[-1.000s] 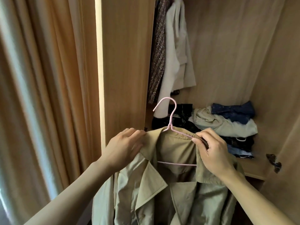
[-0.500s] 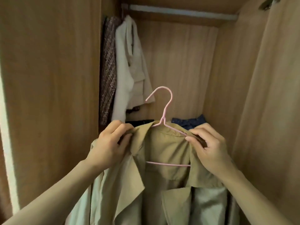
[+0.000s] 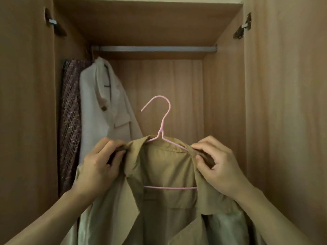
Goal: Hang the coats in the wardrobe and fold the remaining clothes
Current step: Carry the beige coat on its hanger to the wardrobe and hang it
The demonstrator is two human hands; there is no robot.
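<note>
Loosely draped khaki cotton coat (image 3: 168,167), thin pink wire hanger (image 3: 161,128)

Coat (image 3: 164,167) on hanger (image 3: 161,131) below rail (image 3: 155,48); two garments (image 3: 106,106) left, seemingly hung

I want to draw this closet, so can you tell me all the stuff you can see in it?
wardrobe: one, brown wood, all around, doors open
rail: one, silver, across the top
hinges: two, metal, one high on each side
tweed coat: one, dark speckled, hanging far left
cream coat: one, hanging beside it
tan coat: one, held up in front
hanger: one, pink, inside the tan coat, hook below the rail
left hand: gripping the coat's shoulder
right hand: gripping the other shoulder
</note>
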